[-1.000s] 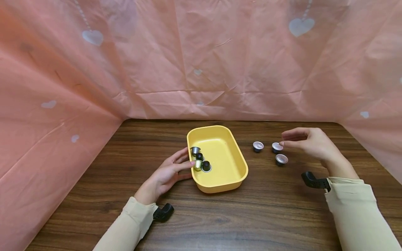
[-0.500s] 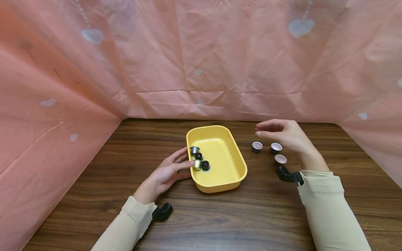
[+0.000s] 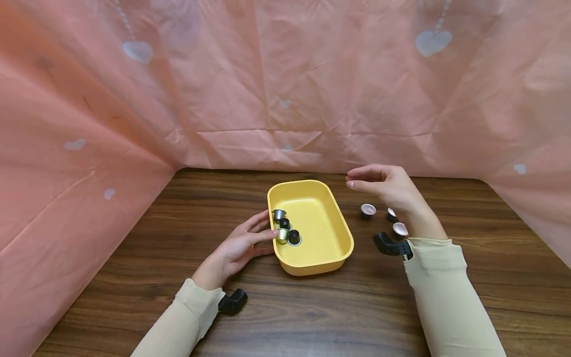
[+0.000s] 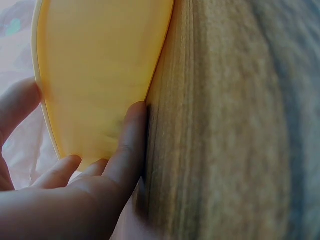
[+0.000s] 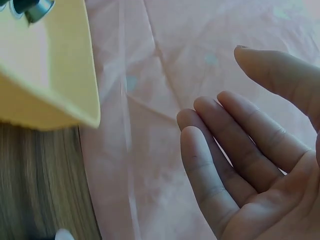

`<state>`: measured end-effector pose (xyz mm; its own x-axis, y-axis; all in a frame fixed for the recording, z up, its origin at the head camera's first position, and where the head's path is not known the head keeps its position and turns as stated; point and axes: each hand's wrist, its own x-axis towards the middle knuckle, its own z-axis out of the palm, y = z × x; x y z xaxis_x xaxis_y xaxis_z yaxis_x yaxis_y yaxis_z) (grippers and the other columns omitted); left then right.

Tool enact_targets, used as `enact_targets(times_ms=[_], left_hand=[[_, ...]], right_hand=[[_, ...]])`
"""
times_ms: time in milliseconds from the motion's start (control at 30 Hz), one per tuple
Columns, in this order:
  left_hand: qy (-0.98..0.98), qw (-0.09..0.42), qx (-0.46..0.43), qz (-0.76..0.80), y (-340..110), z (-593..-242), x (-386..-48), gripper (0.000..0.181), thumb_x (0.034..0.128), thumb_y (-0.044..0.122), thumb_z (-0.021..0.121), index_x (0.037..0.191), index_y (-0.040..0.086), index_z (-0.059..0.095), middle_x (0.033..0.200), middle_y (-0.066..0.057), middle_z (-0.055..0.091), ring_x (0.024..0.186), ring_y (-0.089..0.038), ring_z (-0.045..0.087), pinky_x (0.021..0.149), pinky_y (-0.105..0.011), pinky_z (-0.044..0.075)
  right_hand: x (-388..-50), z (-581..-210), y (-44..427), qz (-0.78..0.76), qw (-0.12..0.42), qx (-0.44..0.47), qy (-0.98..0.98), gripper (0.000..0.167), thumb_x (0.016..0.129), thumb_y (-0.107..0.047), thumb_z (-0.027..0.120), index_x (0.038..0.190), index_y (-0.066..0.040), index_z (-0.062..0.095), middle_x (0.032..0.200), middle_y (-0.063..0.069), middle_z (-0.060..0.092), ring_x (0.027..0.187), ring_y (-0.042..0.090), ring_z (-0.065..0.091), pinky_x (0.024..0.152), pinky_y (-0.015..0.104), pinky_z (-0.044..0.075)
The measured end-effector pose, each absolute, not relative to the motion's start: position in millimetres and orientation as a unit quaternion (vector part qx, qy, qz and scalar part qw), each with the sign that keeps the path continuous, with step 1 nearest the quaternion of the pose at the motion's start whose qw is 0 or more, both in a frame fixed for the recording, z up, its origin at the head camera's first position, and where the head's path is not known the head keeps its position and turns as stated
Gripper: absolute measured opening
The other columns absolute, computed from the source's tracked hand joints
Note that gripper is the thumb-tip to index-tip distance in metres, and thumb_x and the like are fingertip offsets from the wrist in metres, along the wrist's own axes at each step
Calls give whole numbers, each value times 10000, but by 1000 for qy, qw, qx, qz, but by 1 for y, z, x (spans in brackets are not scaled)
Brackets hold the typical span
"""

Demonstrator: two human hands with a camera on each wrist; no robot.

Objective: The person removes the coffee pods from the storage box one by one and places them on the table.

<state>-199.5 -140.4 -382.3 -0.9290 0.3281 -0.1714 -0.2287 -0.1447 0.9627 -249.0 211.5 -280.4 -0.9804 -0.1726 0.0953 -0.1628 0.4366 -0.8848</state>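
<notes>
A yellow rectangular container (image 3: 318, 228) stands on the table, with several coffee capsules inside along its left wall: a silver capsule (image 3: 279, 215), a gold capsule (image 3: 283, 235) and black ones (image 3: 294, 237). My left hand (image 3: 232, 250) holds its left side, thumb at the rim and the other fingers along the outer wall. Raised to the right of the container is my right hand (image 3: 392, 191); the right wrist view shows nothing in it. Below that hand lie three capsules, pale lids up: one nearest the container (image 3: 368, 210), another partly hidden capsule (image 3: 392, 214) and a front capsule (image 3: 399, 230).
The dark wooden table (image 3: 303, 312) reaches back to a pink curtain (image 3: 312, 99) with heart prints, which also hangs along both sides. Black wrist mounts (image 3: 233, 301) are on both sleeves.
My right hand has moved left and up from beside the three loose capsules towards the container, its wrist now covering part of them. The left hand keeps its place on the container.
</notes>
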Motion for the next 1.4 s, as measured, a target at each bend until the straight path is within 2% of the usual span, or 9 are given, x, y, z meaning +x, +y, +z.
enact_targets(times_ms=[100,167,267,333,433,700,833,1067,1400], left_hand=[[627,182,41,756,-139,-382,-199,789,1011,79,688,1700,171,316,1747,-105,342,1504,-274,452,1195,-587,489],[626,182,43,757,-137,-382,-200,783,1011,78,689,1697,173,324,1748,-104,339,1508,-278,446,1195,-588,488],[625,182,43,758,-135,-382,-200,778,1011,76,688,1694,176,331,1745,-106,343,1496,-277,456,1191,-580,494],[625,183,41,757,-134,-383,-200,780,1008,74,693,1692,182,335,1738,-104,353,1485,-269,467,1185,-570,501],[627,185,40,756,-133,-383,-201,782,1010,75,698,1693,185,332,1737,-101,355,1466,-269,488,1169,-551,518],[627,183,36,756,-130,-381,-201,784,1006,74,703,1691,178,336,1734,-103,359,1463,-273,493,1165,-553,522],[627,182,38,757,-128,-381,-200,784,1006,80,705,1691,176,337,1734,-104,366,1466,-271,494,1173,-565,515],[625,181,44,758,-126,-381,-199,779,1013,92,695,1695,167,325,1729,-119,378,1469,-279,496,1176,-576,510],[620,180,38,762,-121,-382,-199,791,1011,108,705,1698,162,316,1736,-120,366,1464,-294,504,1165,-569,523]], right_hand=[[-252,-276,199,-526,9,-109,843,501,920,-399,868,1327,-129,757,1256,-97,776,1274,104,613,1058,271,499],[-254,-273,190,-525,12,-113,844,479,919,-389,869,1311,-133,766,1263,-67,773,1299,128,594,1096,324,477],[-257,-273,179,-524,19,-117,843,456,914,-382,873,1285,-133,778,1174,-72,802,1270,166,632,1118,372,474],[-260,-275,173,-526,27,-118,842,433,919,-369,869,1274,-136,783,1179,-50,804,1259,174,642,1139,382,455],[-262,-277,165,-527,34,-123,840,414,922,-361,868,1259,-135,786,1186,-15,805,1204,186,678,1109,401,503],[-269,-278,149,-514,48,-133,846,400,917,-354,872,1255,-156,792,1264,65,789,1162,199,678,980,312,541],[-272,-278,138,-508,56,-138,849,380,924,-342,863,1246,-152,797,1291,56,780,1158,208,678,942,300,552],[-282,-279,118,-476,57,-153,864,378,920,-321,862,1237,-125,801,1254,97,791,1215,266,684,1033,388,534],[-287,-285,100,-458,87,-140,874,421,913,-320,865,1265,-104,784,1363,85,736,1273,292,643,1110,464,514]])
